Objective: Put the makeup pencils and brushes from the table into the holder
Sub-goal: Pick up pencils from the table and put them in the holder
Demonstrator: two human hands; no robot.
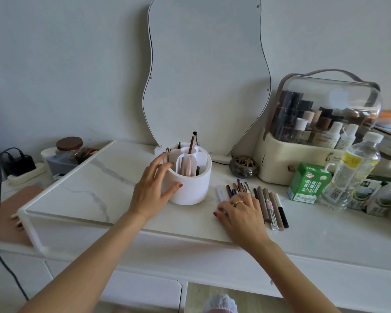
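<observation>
A round white holder [190, 188] with inner compartments stands mid-table, with a few brushes and pencils upright inside. My left hand [151, 190] touches its left side, fingers spread along the rim and thumb on the front wall. To the right, several makeup pencils and brushes [269, 204] lie in a row on the table. My right hand [242, 213] lies over the left part of that row with fingers bent down. Its thumb and forefinger close on the near end of a white pencil [219, 193]. The pencils under the palm are hidden.
A wavy mirror [203, 71] leans on the wall behind the holder. At right stand a clear-lidded cosmetics case [321, 132], a green carton [307, 184], a plastic bottle [352, 168] and a small brass burner [243, 166]. A jar [69, 147] and charger cable [0, 199] sit left.
</observation>
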